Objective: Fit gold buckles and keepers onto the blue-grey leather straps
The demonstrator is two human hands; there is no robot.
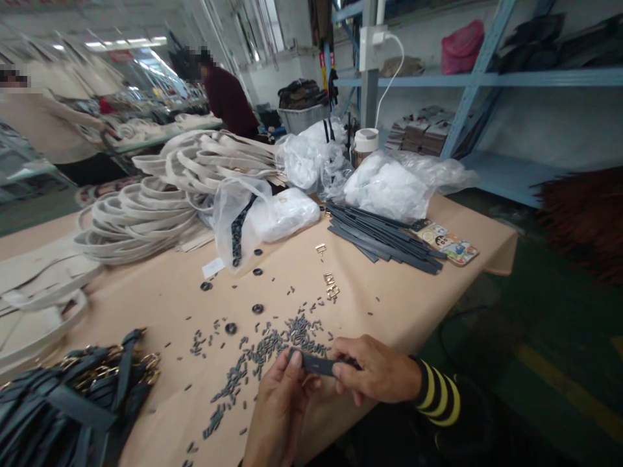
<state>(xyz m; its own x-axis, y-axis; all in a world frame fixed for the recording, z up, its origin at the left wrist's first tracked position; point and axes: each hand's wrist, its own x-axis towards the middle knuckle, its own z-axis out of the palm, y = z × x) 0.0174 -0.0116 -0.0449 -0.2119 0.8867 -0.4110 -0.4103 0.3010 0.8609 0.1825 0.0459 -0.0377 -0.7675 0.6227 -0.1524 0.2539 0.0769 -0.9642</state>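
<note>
A dark grey strap (pixel 318 365) is stretched between my two hands above the table's front edge. Its left end is pinched between the thumb and fingers of my left hand (pixel 282 395). My right hand (pixel 372 370) grips the other end, its fingers closed around the strap. A small slit or mark shows in the strap's middle. Just beyond my hands lie many small dark grey pieces (pixel 267 347), scattered in a loose heap. Gold buckles (pixel 331 285) rest on the table past them, with several round black rings (pixel 230 329) to the left.
Finished-looking dark straps with gold hardware (pixel 78 402) are piled at front left. Coiled cream straps (pixel 141 220) lie behind them. Flat dark strips (pixel 384 237), a patterned phone case (pixel 448 241) and plastic bags (pixel 384 185) sit at the back right. Two people stand beyond; blue shelves (pixel 467 81) line the wall.
</note>
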